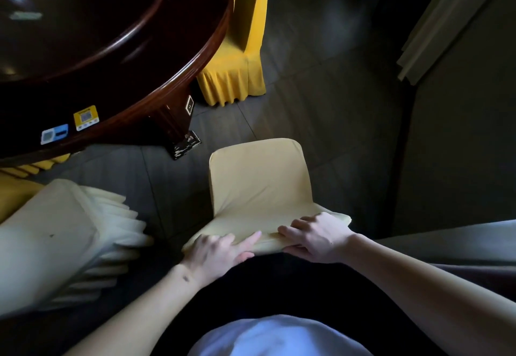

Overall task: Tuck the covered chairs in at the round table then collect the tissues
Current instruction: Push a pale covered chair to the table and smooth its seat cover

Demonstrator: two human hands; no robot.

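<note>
Pale-yellow fabric-covered chair (259, 185) is standing on the dark floor just beside the round dark-wood tabletop (178, 57), not under it; left hand (220, 249) and right hand (318, 239) are both gripping its backrest top.

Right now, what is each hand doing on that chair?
Left hand: holds the top of the chair back, index finger straight along it.
Right hand: fingers curled over the same top edge, gripping it.
</note>
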